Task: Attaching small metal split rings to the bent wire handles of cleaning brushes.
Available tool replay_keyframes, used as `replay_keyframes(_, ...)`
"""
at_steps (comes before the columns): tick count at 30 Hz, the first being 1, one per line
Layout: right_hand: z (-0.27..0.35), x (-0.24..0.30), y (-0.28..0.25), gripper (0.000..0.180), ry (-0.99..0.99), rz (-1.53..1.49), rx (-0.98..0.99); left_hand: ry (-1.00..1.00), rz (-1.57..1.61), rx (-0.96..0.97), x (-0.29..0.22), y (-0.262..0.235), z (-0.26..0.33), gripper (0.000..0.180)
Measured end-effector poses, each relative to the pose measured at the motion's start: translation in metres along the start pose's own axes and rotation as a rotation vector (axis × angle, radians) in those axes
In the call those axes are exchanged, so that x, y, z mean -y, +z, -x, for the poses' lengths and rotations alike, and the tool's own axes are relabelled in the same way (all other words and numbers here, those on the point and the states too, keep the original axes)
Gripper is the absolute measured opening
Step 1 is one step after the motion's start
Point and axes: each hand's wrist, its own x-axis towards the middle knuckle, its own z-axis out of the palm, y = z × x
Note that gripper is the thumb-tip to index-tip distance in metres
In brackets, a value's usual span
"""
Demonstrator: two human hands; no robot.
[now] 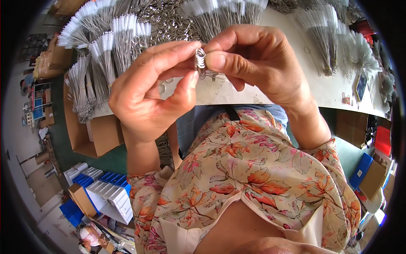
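Observation:
A short row of shiny metal rings (200, 58) is held up over the near edge of the white table (258, 95). My left hand (148, 91) pinches it from the left, fingertips above and thumb below. From the right, the thumb and index finger of my right hand (264, 63) close on the same rings. Thin wire ends show just beneath, partly hidden by the fingers. Behind my hands lies a heap of loose metal rings (173, 23). Bundles of white-bristled wire brushes (120, 40) are stacked to its left, and more brushes (224, 12) lie beyond.
Another brush bundle (321, 38) rests on the right of the table, near a small dark blue packet (360, 86). An open cardboard box (103, 137) stands below the left table edge. White and blue plastic bins (111, 197) are at lower left, with another person (91, 237) beyond.

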Motion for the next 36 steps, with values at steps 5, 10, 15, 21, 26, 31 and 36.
replay_keyframes(5,0.000,0.006,-0.005,0.013,-0.012,0.133,0.106,-0.146,-0.138,0.214,-0.020,-0.016,-0.019,0.028)
replay_keyframes(10,-0.002,0.006,-0.004,0.014,-0.079,0.133,0.036,-0.066,-0.269,0.430,-0.024,-0.030,-0.036,0.020)
replay_keyframes(15,0.002,0.005,0.002,0.011,0.023,-0.046,0.074,-0.495,0.126,0.193,-0.027,-0.027,-0.020,0.012)
replay_keyframes(21,-0.009,0.000,0.010,0.012,-0.026,-0.023,0.068,-0.401,-0.237,0.284,-0.046,-0.032,-0.019,0.016)
replay_keyframes(26,-0.013,-0.002,0.025,0.012,-0.045,-0.016,0.151,-0.558,0.037,0.107,-0.049,-0.048,-0.009,0.016)
replay_keyframes(31,-0.013,-0.009,0.036,0.012,-0.072,0.006,0.160,-0.517,-0.072,0.194,-0.058,-0.059,-0.001,0.015)
replay_keyframes(36,-0.013,-0.028,0.063,0.010,-0.308,-0.048,0.090,-0.317,0.208,-0.121,-0.042,-0.056,0.022,0.018)
